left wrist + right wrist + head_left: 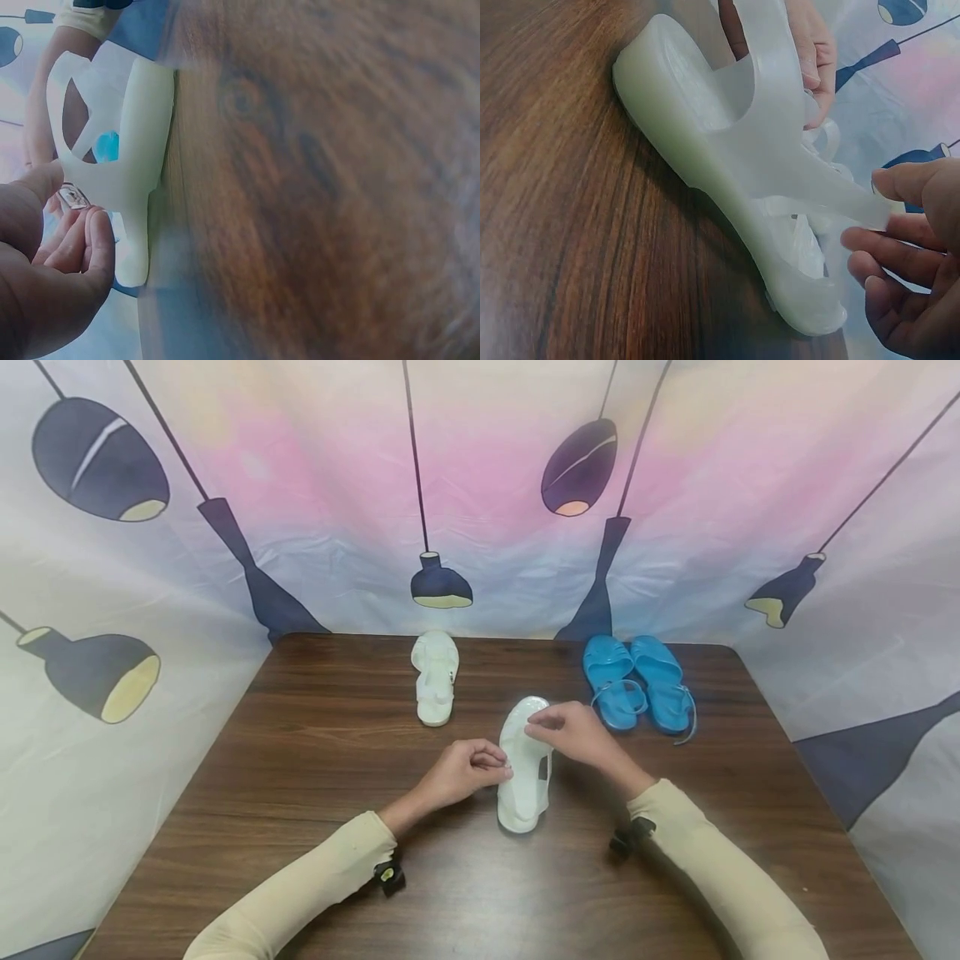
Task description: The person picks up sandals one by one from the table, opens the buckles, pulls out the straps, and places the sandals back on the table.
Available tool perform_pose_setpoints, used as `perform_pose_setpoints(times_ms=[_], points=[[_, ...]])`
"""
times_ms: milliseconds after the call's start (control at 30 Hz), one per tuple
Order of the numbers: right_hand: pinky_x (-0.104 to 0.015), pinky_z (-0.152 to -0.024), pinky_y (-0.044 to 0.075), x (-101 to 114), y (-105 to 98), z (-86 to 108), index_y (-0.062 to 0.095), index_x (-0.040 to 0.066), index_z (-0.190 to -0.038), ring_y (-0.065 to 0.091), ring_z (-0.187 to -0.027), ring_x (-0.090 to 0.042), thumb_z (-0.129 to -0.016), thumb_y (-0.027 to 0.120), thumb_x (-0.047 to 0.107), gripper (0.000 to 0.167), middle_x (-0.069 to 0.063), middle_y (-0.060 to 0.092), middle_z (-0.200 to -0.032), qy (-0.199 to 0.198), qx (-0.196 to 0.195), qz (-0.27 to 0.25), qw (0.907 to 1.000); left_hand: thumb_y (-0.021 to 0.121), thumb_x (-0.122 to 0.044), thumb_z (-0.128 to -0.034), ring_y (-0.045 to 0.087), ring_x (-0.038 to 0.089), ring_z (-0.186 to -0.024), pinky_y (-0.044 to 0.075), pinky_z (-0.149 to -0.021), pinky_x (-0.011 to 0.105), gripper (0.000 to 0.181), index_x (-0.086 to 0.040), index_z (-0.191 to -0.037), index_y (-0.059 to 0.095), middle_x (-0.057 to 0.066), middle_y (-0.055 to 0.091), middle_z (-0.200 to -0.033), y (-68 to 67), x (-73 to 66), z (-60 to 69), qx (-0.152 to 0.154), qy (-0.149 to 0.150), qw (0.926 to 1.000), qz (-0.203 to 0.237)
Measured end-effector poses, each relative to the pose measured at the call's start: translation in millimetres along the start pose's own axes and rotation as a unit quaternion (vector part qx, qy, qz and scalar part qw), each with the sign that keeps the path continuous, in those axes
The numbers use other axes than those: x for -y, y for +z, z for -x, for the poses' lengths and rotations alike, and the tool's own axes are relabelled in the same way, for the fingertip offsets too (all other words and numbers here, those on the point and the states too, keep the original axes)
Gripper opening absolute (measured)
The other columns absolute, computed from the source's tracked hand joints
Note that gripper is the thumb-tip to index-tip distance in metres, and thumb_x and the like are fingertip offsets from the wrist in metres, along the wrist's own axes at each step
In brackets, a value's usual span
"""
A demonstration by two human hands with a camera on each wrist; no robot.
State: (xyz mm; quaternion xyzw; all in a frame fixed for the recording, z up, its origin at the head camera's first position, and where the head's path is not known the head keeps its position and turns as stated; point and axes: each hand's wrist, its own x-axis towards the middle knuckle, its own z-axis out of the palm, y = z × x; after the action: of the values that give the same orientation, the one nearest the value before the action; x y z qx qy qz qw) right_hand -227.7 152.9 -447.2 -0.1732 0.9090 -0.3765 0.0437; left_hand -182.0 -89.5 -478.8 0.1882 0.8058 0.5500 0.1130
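A white sandal (521, 785) stands sole-down on the table between both hands, its toe toward the back. My left hand (461, 772) is at the sandal's left side; in the left wrist view its thumb and fingers pinch around a small metal buckle (73, 196). From the right, my right hand (573, 735) reaches over the sandal. In the right wrist view, the loose end of the translucent ankle strap (840, 199) runs between the thumb and fingers of that hand. Farther back lies a second white sandal (435, 681), apart from both hands.
A pair of blue sandals (618, 664) stands at the back right of the brown wooden table (300, 752), straps hanging loosely. Behind the table hangs a cloth (495, 527) printed with lamps. Dark cameras are strapped at both wrists.
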Motion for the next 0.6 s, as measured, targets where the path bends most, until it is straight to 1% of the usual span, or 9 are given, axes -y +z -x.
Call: perform_pose_setpoints(times_ms=[167, 267, 333, 467, 600], points=[[-0.046, -0.091, 0.058, -2.8, -7.6, 7.1, 0.077, 0.011, -0.118, 0.069, -0.113, -0.028, -0.095, 0.074, 0.037, 0.035, -0.008, 0.075, -0.118, 0.007, -0.006, -0.006, 0.9999, 0.078, -0.018, -0.0923, 0.072, 0.017, -0.092, 0.058, -0.076, 0.024, 0.021, -0.003, -0.105, 0.072, 0.008, 0.076, -0.098, -0.1, -2.2, 0.2, -0.011, 0.0, 0.9999, -0.005], [-0.048, -0.093, 0.057, -4.8, -12.4, 14.9, 0.076, 0.011, -0.12, 0.067, -0.116, -0.029, -0.094, 0.074, 0.038, 0.038, -0.008, 0.074, -0.12, 0.019, -0.008, -0.009, 0.9997, 0.076, -0.02, -0.0934, 0.071, 0.015, -0.09, 0.058, -0.078, 0.026, 0.019, -0.006, -0.105, 0.073, 0.006, 0.076, -0.098, -0.9, -4.0, 1.2, -0.022, -0.007, 0.9997, -0.009], [-0.05, -0.095, 0.056, -6.6, -14.7, 21.1, 0.075, 0.011, -0.122, 0.066, -0.118, -0.03, -0.094, 0.074, 0.041, 0.041, -0.009, 0.073, -0.121, 0.028, -0.01, -0.008, 0.9995, 0.076, -0.021, -0.0937, 0.071, 0.015, -0.09, 0.059, -0.076, 0.027, 0.019, -0.007, -0.105, 0.073, 0.005, 0.075, -0.098, -1.5, -5.5, 3.0, -0.031, -0.015, 0.9993, -0.011], [-0.051, -0.095, 0.055, -10.3, -16.4, 35.2, 0.074, 0.009, -0.121, 0.067, -0.114, -0.03, -0.093, 0.073, 0.046, 0.047, -0.01, 0.074, -0.119, 0.04, -0.012, 0.0, 0.9991, 0.076, -0.026, -0.0941, 0.071, 0.016, -0.088, 0.058, -0.071, 0.029, 0.024, -0.008, -0.109, 0.071, 0.006, 0.074, -0.101, -1.4, -8.9, 8.1, -0.043, -0.039, 0.9981, -0.02], [-0.047, -0.089, 0.058, -12.9, -13.0, 49.1, 0.077, 0.012, -0.116, 0.069, -0.106, -0.025, -0.093, 0.073, 0.05, 0.045, -0.005, 0.076, -0.112, 0.061, -0.002, 0.008, 0.9981, 0.073, -0.033, -0.0956, 0.072, 0.015, -0.09, 0.058, -0.072, 0.029, 0.032, -0.007, -0.115, 0.07, 0.008, 0.074, -0.107, 0.5, -10.3, 13.5, -0.039, -0.061, 0.997, -0.025]])
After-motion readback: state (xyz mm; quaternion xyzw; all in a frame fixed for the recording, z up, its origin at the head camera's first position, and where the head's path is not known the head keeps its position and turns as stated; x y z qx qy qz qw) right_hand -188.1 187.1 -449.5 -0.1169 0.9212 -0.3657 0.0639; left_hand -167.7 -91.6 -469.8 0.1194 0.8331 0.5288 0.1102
